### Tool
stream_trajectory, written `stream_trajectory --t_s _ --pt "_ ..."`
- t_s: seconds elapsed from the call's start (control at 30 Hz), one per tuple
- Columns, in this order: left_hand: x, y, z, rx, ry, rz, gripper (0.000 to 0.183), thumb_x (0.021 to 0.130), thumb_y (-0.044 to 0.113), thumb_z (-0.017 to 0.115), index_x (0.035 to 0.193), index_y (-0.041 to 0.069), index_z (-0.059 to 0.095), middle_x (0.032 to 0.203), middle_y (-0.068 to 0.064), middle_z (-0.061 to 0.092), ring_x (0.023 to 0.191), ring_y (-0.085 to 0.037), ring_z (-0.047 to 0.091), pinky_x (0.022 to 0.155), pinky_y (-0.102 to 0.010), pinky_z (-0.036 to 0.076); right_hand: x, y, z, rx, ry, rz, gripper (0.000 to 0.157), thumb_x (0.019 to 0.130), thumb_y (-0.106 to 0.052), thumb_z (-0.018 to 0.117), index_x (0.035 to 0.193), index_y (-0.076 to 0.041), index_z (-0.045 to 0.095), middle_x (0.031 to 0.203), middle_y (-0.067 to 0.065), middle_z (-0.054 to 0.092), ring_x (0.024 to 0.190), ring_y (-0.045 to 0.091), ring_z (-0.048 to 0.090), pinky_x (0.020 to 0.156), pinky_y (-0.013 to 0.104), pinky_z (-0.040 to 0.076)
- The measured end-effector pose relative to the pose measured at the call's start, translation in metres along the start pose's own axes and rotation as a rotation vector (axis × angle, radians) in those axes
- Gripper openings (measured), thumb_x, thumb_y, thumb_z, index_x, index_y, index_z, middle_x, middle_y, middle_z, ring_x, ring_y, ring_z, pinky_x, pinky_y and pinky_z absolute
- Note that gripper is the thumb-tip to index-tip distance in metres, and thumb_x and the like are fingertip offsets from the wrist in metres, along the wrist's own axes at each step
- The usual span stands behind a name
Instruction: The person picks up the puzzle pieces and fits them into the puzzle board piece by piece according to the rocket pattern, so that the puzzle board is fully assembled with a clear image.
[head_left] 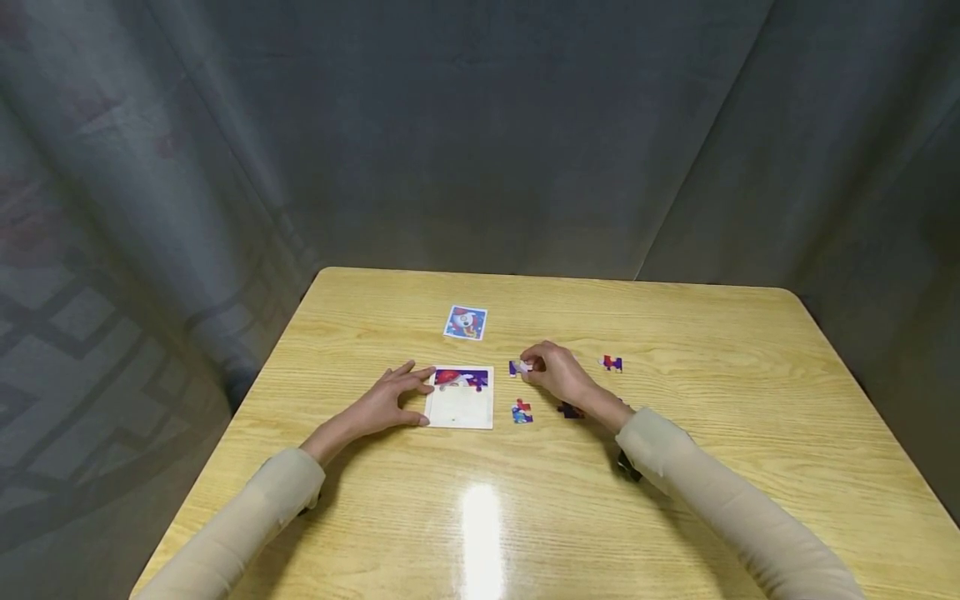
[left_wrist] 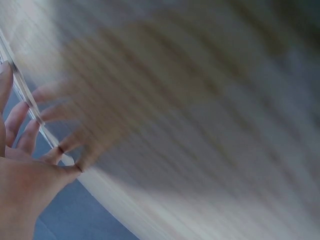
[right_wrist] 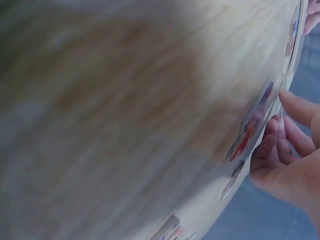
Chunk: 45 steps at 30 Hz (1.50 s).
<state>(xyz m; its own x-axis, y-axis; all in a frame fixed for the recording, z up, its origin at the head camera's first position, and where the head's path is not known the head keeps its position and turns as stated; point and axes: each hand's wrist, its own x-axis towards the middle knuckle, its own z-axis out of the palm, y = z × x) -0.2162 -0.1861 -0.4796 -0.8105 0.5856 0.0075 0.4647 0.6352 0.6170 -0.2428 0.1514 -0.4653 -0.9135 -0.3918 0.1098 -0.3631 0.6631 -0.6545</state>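
A square white puzzle board (head_left: 459, 410) lies on the table, with joined puzzle pieces (head_left: 461, 379) along its top strip. My left hand (head_left: 388, 402) rests at the board's left edge, thumb low and fingers spread higher up, as the left wrist view also shows at the hand (left_wrist: 30, 170). To the right of the board, my right hand (head_left: 557, 373) pinches a purple and white puzzle piece (head_left: 515, 367) between thumb and fingers, close over the tabletop. Below that piece lies a blue and red puzzle piece (head_left: 522, 412). In the right wrist view the hand (right_wrist: 295, 155) hides the pinched piece.
A small picture card (head_left: 466, 322) lies behind the board. A red and purple puzzle piece (head_left: 612, 364) is off to the right; a dark one (head_left: 572, 411) lies partly under the right forearm. Grey curtains (head_left: 480, 142) surround the wooden table (head_left: 720, 375).
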Motion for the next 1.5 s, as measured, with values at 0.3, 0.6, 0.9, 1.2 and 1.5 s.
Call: stream_trajectory --t_s 0.3,0.6,0.9,1.2,1.5 --pt "-0.001 0.001 -0.001 -0.009 0.000 -0.004 0.046 0.078 0.031 0.080 0.117 0.010 0.067 0.150 -0.005 0.041 0.144 -0.039 0.017 0.112 -0.065 0.007 -0.001 -0.009 0.001 0.100 -0.003 0.011 0.031 0.080 -0.002 0.075 0.109 0.005 0.065 0.097 0.010 0.062 0.082 0.016 0.060 0.071 0.025 0.053" --pt "-0.001 0.002 -0.001 -0.008 0.003 -0.001 0.045 0.079 0.029 0.080 0.117 0.009 0.067 0.150 -0.006 0.041 0.144 -0.039 0.018 0.112 -0.064 0.007 0.002 -0.028 0.010 0.120 0.002 -0.013 0.029 0.079 -0.005 0.076 0.106 0.002 0.067 0.090 0.006 0.062 0.076 0.012 0.058 0.067 0.023 0.052" --pt "-0.001 0.001 0.000 -0.001 -0.001 -0.005 0.046 0.078 0.030 0.080 0.117 0.009 0.067 0.150 -0.007 0.040 0.144 -0.038 0.017 0.112 -0.064 0.007 0.003 -0.049 0.023 0.118 -0.016 0.011 0.029 0.078 -0.004 0.077 0.105 0.001 0.067 0.089 0.006 0.062 0.076 0.012 0.057 0.068 0.023 0.050" --pt "-0.003 0.002 -0.003 0.003 0.006 -0.001 0.045 0.078 0.029 0.080 0.116 0.008 0.067 0.150 -0.008 0.041 0.143 -0.040 0.018 0.112 -0.065 0.008 0.005 -0.068 0.039 0.110 -0.044 -0.019 0.025 0.077 -0.003 0.077 0.100 0.000 0.066 0.085 0.006 0.061 0.076 0.014 0.056 0.066 0.020 0.047" --pt "-0.005 0.002 -0.003 -0.007 0.032 0.028 0.045 0.077 0.028 0.080 0.115 0.007 0.067 0.148 -0.011 0.042 0.142 -0.043 0.020 0.109 -0.068 0.009 0.009 -0.082 0.055 0.069 -0.051 -0.065 0.023 0.076 -0.003 0.078 0.096 -0.001 0.068 0.083 0.005 0.062 0.073 0.010 0.054 0.064 0.019 0.046"
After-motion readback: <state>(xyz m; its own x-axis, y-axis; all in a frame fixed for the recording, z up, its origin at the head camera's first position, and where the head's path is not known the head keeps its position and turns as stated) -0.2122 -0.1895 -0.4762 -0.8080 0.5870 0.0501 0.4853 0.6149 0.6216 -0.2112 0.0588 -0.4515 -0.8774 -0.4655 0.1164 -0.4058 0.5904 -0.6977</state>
